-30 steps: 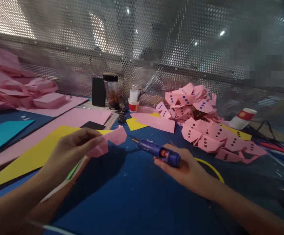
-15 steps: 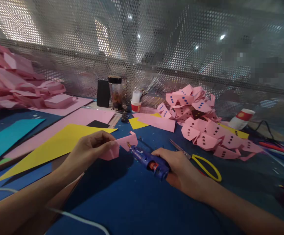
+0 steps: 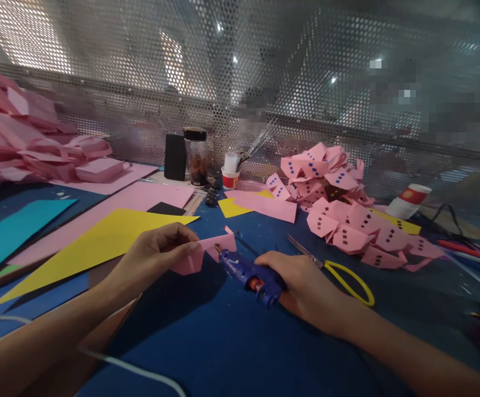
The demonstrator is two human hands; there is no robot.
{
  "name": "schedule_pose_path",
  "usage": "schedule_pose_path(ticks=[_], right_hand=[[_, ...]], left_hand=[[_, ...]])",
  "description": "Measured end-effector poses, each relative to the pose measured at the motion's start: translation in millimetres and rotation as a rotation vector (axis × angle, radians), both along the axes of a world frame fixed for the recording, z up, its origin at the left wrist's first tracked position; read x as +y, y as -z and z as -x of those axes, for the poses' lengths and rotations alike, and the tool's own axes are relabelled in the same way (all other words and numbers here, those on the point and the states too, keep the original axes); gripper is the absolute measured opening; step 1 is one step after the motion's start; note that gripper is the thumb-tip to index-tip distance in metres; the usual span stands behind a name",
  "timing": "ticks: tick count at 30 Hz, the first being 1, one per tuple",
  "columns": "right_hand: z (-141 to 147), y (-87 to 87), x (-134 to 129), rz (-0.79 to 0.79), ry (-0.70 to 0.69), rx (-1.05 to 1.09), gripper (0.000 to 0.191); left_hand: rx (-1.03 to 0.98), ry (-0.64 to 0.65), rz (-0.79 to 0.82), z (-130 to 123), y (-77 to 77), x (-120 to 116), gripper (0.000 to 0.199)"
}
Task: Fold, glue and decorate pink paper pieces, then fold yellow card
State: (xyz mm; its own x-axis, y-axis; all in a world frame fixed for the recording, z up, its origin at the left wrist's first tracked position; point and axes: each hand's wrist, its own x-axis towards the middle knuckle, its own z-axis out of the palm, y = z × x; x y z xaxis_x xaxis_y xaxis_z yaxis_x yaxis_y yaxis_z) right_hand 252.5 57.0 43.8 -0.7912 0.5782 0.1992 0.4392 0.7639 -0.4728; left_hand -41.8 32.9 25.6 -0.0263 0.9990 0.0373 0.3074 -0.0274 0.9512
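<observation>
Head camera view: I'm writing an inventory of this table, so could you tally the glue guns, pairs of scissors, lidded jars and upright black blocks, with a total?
Glue gun: 1
Pair of scissors: 1
Lidded jar: 1
Upright black block: 1
Total: 4

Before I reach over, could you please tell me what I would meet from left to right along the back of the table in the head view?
Heap of plain pink paper, upright black object, lidded jar, upright red-and-white cup, heap of dotted pink paper.
</observation>
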Motion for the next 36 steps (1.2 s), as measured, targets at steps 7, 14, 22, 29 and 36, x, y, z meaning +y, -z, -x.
schedule_pose_path(ticks=[7,14,22,29,36], right_hand=[[-0.9,0.0,-0.9,-0.007,-0.002,-0.018,0.041],[-1.1,-2.0,-2.6,0.018,-0.014,0.007,0.044],[-2.8,-2.8,-1.4,0.048,0.005,0.035,0.045],[-3.0,0.5,-2.9,0.059,-0.001,0.038,0.042],[-3.7,1.3,-1.3,0.052,0.011,0.042,0.042]], left_hand=[[0.013,0.003,-0.003,-0.8,-1.2,0.1,0.024],[-0.005,-0.011,0.001,-0.1,-3.2,-0.3,0.025],[-0.026,-0.008,0.011,-0.4,-6.1,-0.5,0.026],[-0.049,0.011,0.035,-1.1,-5.3,-0.9,0.025],[-0.03,0.008,-0.005,0.6,-1.8,0.5,0.026]])
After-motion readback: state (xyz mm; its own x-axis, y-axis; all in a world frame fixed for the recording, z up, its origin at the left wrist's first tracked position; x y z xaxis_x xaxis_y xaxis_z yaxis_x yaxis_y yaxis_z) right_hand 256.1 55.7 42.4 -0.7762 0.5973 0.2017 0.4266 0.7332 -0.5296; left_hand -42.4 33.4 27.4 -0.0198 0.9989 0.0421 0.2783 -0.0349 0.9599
